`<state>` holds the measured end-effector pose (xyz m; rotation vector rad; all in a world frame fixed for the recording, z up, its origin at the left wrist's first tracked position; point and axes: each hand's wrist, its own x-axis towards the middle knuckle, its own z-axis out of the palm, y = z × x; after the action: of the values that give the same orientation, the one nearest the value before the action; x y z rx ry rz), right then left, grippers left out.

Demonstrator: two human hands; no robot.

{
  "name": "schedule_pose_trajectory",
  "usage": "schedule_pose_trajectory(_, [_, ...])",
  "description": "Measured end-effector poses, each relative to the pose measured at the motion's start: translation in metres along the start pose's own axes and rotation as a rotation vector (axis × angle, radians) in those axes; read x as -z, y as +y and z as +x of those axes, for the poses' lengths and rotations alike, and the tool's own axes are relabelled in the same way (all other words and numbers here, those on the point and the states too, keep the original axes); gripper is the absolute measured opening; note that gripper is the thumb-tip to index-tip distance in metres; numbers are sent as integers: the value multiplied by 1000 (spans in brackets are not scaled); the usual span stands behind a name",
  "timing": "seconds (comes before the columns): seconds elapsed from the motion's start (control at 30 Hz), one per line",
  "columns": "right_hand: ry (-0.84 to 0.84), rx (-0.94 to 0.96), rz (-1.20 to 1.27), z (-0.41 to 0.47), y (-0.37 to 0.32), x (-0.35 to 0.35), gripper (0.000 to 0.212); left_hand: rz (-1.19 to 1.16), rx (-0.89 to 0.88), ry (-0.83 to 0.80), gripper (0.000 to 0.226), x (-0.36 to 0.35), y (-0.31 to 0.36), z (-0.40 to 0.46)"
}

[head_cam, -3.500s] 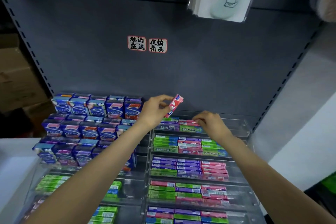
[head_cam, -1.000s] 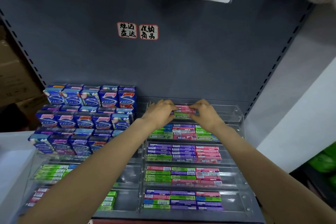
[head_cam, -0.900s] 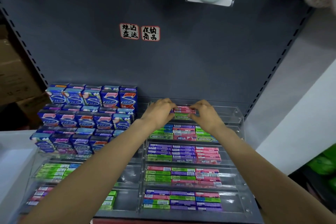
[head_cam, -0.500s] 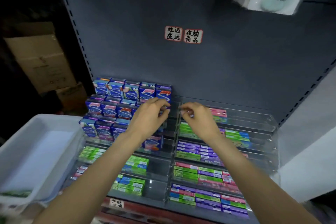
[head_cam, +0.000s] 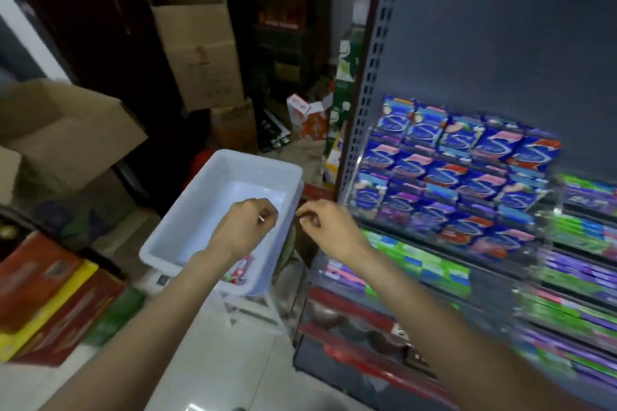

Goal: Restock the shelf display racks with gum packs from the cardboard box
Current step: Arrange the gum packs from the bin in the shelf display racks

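One head-worn camera, looking forward and down.

It faces left of the shelf (head_cam: 500, 43), close above both forearms, taking in the white bin (head_cam: 187, 237) and cardboard boxes (head_cam: 200, 43) on the floor; the display racks (head_cam: 467, 177) sit blurred at the right edge.

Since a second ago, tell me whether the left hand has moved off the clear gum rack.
Yes. The left hand has left the rack's top tier and now hangs over the white bin, left of the shelf upright.

Bare forearms, seemingly sleeveless.
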<state>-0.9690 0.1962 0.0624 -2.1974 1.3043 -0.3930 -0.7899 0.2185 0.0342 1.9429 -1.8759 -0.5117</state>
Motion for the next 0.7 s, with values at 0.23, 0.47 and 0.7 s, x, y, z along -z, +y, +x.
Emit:
schedule_pose_trajectory(0.23, [-215,-141,41,61,-46,-116,28,45,169,-235,27,6,-152,-23])
schedule_pose_trajectory(0.47, [-510,-234,25,101,-42,-201,38,287,46,-356,52,-11,-235,-41])
schedule_pose_trajectory(0.7, [-723,-314,-5,118,-28,-253,41,354,-75,-369,50,-23,-263,-37])
